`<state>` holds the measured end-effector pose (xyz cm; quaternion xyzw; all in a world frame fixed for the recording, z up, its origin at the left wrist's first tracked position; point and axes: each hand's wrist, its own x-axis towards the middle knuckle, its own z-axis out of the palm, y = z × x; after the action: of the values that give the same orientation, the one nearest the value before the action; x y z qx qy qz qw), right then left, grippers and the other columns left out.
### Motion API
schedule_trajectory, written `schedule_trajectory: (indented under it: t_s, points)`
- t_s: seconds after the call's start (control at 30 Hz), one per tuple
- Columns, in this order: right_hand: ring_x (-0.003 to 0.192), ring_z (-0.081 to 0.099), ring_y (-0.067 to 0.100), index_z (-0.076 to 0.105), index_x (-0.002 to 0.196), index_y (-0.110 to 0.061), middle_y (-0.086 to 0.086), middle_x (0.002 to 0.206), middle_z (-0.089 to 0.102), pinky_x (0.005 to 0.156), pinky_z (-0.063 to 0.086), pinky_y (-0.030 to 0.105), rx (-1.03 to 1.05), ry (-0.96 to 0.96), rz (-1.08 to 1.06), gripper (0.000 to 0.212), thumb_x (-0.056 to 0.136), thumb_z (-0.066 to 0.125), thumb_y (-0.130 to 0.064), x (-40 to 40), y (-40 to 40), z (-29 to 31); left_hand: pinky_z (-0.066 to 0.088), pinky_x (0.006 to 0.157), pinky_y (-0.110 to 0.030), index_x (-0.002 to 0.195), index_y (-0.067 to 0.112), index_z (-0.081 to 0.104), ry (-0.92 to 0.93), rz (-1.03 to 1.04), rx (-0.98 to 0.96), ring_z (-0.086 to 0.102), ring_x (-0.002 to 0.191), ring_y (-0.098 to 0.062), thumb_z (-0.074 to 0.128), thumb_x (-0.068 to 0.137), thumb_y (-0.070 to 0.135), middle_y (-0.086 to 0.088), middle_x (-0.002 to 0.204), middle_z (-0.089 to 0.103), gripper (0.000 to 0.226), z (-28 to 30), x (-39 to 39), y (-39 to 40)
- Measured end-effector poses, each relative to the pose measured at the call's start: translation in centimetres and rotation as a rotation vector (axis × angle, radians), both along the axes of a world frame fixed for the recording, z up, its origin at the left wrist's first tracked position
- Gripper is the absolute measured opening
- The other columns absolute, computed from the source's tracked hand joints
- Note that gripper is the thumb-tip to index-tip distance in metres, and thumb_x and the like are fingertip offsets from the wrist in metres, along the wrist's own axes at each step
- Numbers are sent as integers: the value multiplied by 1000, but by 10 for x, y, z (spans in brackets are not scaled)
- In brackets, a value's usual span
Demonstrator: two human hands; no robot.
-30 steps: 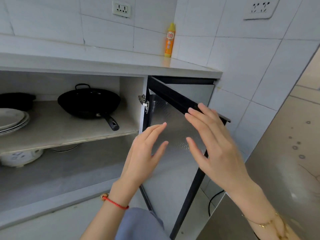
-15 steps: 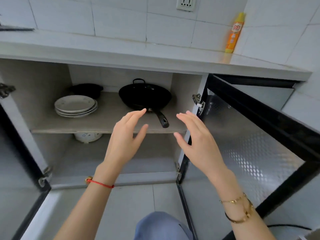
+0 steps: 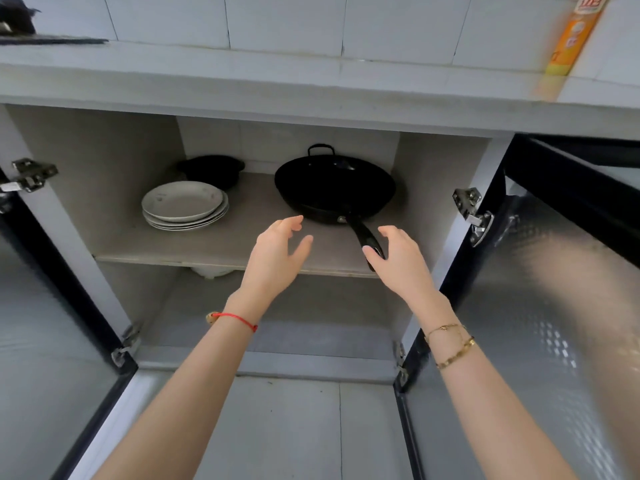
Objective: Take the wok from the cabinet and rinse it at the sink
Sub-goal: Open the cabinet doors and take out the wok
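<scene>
1. Wok [image 3: 335,188] sits on the cabinet's upper shelf [image 3: 221,247]; its handle [image 3: 365,233] runs toward 5 o'clock.
2. Right hand [image 3: 398,259] is nearer, just beside the handle end, fingers spread, holding nothing.
3. Left hand [image 3: 277,258] is likewise spread and empty, at 7 o'clock of the wok.

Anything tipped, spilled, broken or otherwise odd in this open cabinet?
Nothing stands out. The black long-handled wok sits on the grey upper shelf, handle pointing outward. The stack of white plates beside it looks neat. Both the left hand and right hand are open, holding nothing.
</scene>
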<state>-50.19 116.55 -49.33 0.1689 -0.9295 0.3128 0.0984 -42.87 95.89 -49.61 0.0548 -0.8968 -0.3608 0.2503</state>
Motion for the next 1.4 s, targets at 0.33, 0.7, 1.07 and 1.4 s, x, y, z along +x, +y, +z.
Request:
schedule_trajectory:
  t_s: [0.33,0.7,1.07,1.4]
  points:
    - [87,59,26,57,113,-5,14,109,64,62,42,30,-6,-318,-17,43,86,70,-36,-93,-32,-26,40,92,-20,126,11,65,-314,-60,320,61,119,-21,62,93,40,-6,124,70,45,-20,-131,29]
    - [61,57,7,56,108,-8,-3,80,60,37,35,15,-206,-372,-52,27,90,65,-26,-95,-44,-48,52,100,-42,101,10,72,-437,-105,712,70,103,-25,71,88,32,-13,106,75,26,-42,-167,49]
    - [64,61,9,51,106,-15,-1,87,63,48,42,21,-355,-384,-50,25,91,65,-30,-11,-46,-66,55,96,-36,109,0,72,-408,-141,805,71,98,-24,72,88,23,-16,104,75,31,-51,-87,47]
    - [55,54,3,53,105,-17,-5,81,62,44,41,11,-422,-388,-13,26,95,61,-40,77,-32,-75,52,69,-8,97,14,78,-373,-177,793,71,88,-6,76,84,24,0,93,78,17,-66,-5,48]
